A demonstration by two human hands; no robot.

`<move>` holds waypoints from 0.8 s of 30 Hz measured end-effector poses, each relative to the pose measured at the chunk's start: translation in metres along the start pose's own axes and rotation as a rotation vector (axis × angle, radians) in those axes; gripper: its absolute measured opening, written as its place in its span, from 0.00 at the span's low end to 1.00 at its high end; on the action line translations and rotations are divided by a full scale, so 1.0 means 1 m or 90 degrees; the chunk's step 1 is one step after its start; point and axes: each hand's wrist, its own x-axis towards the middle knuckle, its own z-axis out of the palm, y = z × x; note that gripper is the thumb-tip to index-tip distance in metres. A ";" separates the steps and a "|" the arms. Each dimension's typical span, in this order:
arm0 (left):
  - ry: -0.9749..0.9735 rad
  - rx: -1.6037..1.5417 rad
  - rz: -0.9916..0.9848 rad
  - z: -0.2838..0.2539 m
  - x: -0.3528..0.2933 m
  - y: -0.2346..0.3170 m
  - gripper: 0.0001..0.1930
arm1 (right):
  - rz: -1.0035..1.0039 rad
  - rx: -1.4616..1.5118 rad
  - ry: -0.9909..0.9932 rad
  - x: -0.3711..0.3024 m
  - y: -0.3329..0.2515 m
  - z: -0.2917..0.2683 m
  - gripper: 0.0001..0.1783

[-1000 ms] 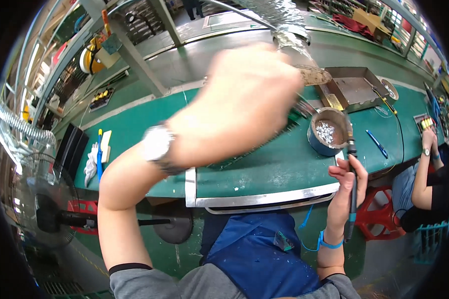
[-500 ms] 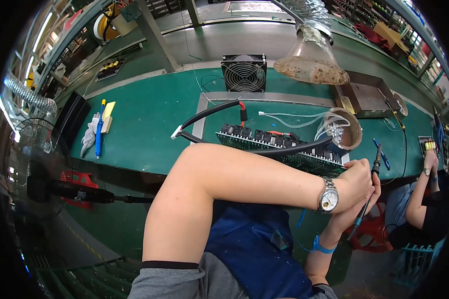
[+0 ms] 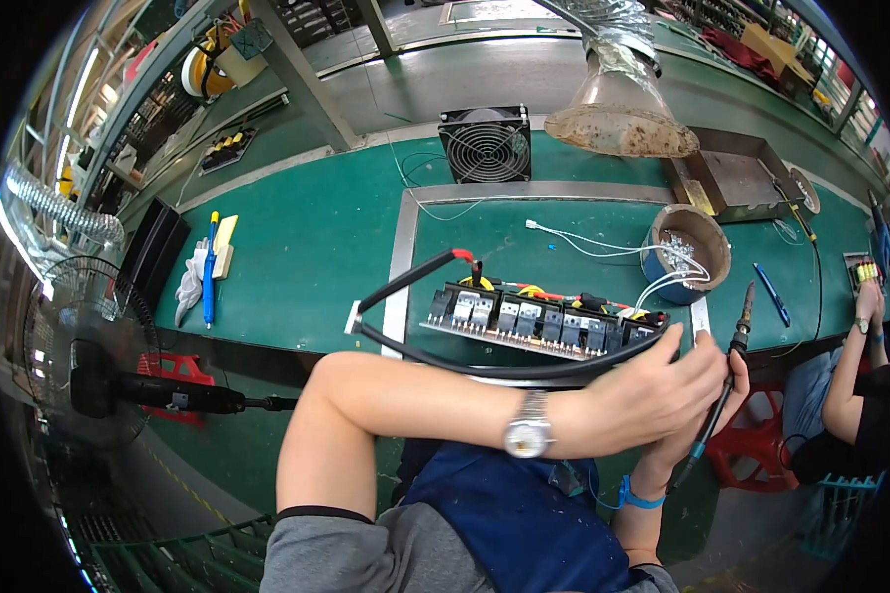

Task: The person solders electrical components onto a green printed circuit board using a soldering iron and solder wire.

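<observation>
My left hand (image 3: 653, 390), with a wristwatch (image 3: 529, 437), reaches across to the right end of a circuit board (image 3: 554, 321). Its fingers are apart and hold nothing; whether a fingertip touches the board I cannot tell. The board carries a row of black relay-like blocks and red and yellow wires. A thick black cable (image 3: 485, 368) loops along its near side to a white connector (image 3: 353, 317) at the left. Partly behind the left hand, my right hand (image 3: 730, 393) grips a soldering iron (image 3: 740, 341), tip pointing up. A blue strap (image 3: 641, 494) circles the right wrist.
Behind the board stand a black fan (image 3: 485, 145) and a round pot (image 3: 684, 252) with thin white wires over it. A fume hood (image 3: 623, 119) hangs above. A blue pen (image 3: 771, 295) lies right, a blue desoldering pump (image 3: 209, 272) left. Another person's hand (image 3: 868, 301) works far right.
My left hand has moved left off the right hand and its fingers have spread. The board has tipped, so its component side now shows more. The soldering iron stays in my right hand.
</observation>
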 end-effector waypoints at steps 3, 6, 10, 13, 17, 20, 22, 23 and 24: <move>-0.047 -0.029 0.015 -0.027 -0.033 -0.016 0.18 | 0.061 0.235 0.032 -0.004 0.015 -0.010 0.27; -0.098 0.005 -0.002 -0.052 -0.068 -0.034 0.20 | 0.034 0.188 0.022 -0.003 0.010 -0.009 0.27; -0.176 -0.027 -0.093 -0.076 -0.097 -0.057 0.23 | 0.020 0.149 0.001 -0.005 0.010 -0.011 0.26; -0.230 0.020 -0.106 -0.081 -0.104 -0.071 0.21 | 0.015 0.137 -0.012 -0.003 0.014 -0.015 0.26; -0.149 -0.051 -0.149 -0.081 -0.104 -0.083 0.17 | 0.038 0.131 -0.002 0.002 0.011 -0.011 0.26; -0.090 -0.103 -0.202 -0.086 -0.095 -0.107 0.19 | 0.064 0.095 0.005 0.003 0.007 -0.010 0.32; -0.059 -0.178 -0.241 -0.082 -0.091 -0.124 0.22 | 0.072 0.091 0.011 0.001 0.006 -0.009 0.33; -0.071 -0.281 -0.366 -0.082 -0.089 -0.126 0.20 | 0.074 0.090 0.009 0.001 0.006 -0.009 0.33; -0.058 -0.318 -0.406 -0.077 -0.090 -0.133 0.19 | 0.082 0.084 0.010 0.001 0.004 -0.009 0.34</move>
